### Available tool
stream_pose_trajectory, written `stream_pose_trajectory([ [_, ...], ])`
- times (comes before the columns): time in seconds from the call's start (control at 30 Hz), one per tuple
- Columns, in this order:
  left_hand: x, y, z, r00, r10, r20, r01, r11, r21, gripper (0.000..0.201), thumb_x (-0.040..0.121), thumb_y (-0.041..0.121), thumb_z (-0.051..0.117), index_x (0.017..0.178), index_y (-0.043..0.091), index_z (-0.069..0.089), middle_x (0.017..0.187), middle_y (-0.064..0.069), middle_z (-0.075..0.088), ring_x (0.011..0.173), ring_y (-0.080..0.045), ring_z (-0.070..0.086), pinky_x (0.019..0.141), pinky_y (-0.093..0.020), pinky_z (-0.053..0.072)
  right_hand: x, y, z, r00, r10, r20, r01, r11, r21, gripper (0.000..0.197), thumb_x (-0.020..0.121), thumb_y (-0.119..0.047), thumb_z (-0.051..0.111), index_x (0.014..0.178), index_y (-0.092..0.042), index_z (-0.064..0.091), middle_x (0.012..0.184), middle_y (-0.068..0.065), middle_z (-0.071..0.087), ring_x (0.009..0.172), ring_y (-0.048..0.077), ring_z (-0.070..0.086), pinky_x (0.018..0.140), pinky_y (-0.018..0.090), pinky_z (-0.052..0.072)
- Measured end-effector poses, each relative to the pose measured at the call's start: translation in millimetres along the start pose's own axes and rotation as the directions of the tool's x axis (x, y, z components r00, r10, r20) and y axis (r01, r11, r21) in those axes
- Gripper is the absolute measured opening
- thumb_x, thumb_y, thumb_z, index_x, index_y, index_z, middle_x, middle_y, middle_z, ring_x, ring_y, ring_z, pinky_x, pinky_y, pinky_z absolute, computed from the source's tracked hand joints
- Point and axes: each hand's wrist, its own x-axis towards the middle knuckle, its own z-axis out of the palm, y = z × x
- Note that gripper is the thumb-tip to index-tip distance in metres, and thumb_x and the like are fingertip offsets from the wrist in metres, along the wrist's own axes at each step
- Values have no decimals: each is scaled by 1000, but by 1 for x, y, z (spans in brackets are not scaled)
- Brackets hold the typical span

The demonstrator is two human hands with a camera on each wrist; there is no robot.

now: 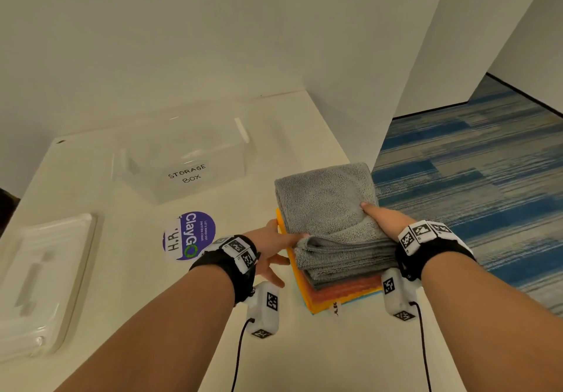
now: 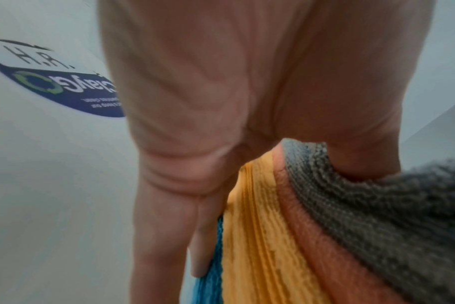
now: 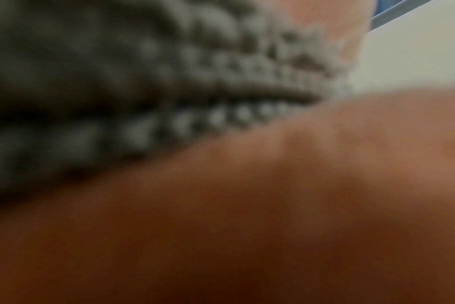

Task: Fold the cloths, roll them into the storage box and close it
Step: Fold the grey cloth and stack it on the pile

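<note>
A folded grey cloth (image 1: 326, 203) tops a stack of orange (image 1: 344, 291), yellow (image 1: 313, 306) and blue cloths near the table's right edge. My left hand (image 1: 274, 245) is at the stack's left side, its thumb over the grey cloth's near edge. In the left wrist view the grey cloth (image 2: 377, 216) is wedged under the thumb while two fingers (image 2: 164, 226) run straight down beside the yellow cloth (image 2: 255, 236). My right hand (image 1: 387, 221) grips the grey cloth's right side, thumb on top, fingers hidden beneath. The right wrist view is blurred: grey cloth (image 3: 117, 72) against the hand (image 3: 247, 205).
The clear storage box (image 1: 213, 184) stands open at the back of the white table, left of the stack. Its clear lid (image 1: 45, 285) lies flat at the table's left. A purple round sticker (image 1: 189, 236) sits between them. Blue carpet floor (image 1: 472, 178) lies beyond the right edge.
</note>
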Motion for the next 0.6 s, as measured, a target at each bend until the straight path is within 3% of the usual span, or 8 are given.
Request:
stream_pose_trajectory([
  [0.23,-19,-25,-43,999,36,-2,-36,997,-69,65,83,26,73,136,33,35,132,-8,57,108,-34,63,81,-67,48,-2,-14,38,987,-118,111,103,986,134,57,95,-53,42,132,-11,54,135,11,53,124,29,49,111,34,29],
  [0.37,-41,-49,-75,998,51,-38,-54,994,-97,66,83,25,73,137,33,37,122,-6,65,100,-32,68,81,-66,49,-16,-33,66,967,-171,188,166,985,44,63,94,-60,37,132,-13,54,139,11,51,126,28,48,114,36,27],
  [0.47,-60,-71,-96,997,53,-60,-59,991,-119,66,81,22,75,136,34,41,118,-6,68,101,-33,67,82,-67,49,-36,-50,86,950,-165,264,196,976,-94,70,96,-61,26,140,-12,47,144,11,46,130,27,45,113,31,26],
  [0.6,-87,-95,-121,992,42,-117,-58,989,-134,68,75,20,78,133,33,45,119,-9,66,102,-34,66,83,-68,47,-53,-69,114,931,-158,329,236,948,-214,84,90,-71,18,145,-12,39,146,12,44,131,28,45,114,36,28],
])
